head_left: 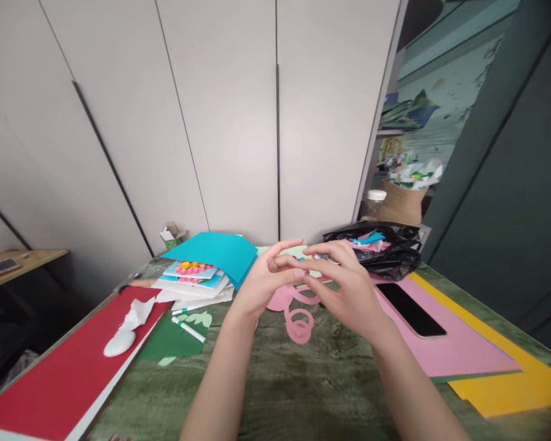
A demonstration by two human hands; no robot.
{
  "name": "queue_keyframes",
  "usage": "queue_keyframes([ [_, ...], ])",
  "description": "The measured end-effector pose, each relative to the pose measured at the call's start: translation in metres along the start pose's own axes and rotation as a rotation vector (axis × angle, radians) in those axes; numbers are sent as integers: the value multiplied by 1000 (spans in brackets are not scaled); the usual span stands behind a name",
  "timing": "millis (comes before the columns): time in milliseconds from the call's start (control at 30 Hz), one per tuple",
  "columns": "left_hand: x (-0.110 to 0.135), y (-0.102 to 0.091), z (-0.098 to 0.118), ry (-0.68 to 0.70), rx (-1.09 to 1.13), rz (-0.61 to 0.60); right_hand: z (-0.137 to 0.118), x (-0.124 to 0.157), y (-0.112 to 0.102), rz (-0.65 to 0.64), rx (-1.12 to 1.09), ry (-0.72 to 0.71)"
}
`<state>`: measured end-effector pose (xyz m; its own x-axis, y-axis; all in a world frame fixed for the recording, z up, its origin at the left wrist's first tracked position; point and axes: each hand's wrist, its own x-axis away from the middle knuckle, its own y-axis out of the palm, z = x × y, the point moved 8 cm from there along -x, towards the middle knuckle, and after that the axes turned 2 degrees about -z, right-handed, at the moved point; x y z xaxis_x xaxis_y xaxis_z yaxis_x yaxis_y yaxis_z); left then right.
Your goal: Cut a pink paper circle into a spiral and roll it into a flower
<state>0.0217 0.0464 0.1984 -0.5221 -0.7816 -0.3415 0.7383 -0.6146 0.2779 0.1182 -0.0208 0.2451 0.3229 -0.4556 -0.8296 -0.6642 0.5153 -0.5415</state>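
Note:
Above the middle of the table, my left hand (272,275) and my right hand (344,285) meet at the fingertips. The left index finger stands raised, apart from the thumb, and I see nothing held there. My right fingers are stretched and spread, their tips overlapping the left ones. Beneath and behind the hands lie pink paper pieces: a rounded piece (281,298) and curled rings (299,327), partly hidden. A pale green card (294,250) with coloured bits shows behind my fingers.
Left are red paper (68,367), a white oval object (119,343), green paper (165,343), a white-and-green marker (189,329) and blue paper (206,251) over cards. Right are a phone (411,309), pink paper (459,352), yellow paper (523,392) and a black bag (395,260). Cabinets stand behind.

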Motion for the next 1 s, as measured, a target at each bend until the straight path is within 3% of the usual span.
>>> queue_keyframes([
  [133, 0, 0, 0, -7, 3, -6, 1, 0, 3, -24, -2, 12],
  [367, 1, 6, -1, -12, -20, -69, 2, 0, -6, 99, 0, 27],
  [567, 1, 8, -2, 1, -58, -85, 4, 0, -2, 81, -4, 52],
  [1000, 0, 1, -1, -12, 3, -19, 0, 0, -6, 77, 10, 33],
])
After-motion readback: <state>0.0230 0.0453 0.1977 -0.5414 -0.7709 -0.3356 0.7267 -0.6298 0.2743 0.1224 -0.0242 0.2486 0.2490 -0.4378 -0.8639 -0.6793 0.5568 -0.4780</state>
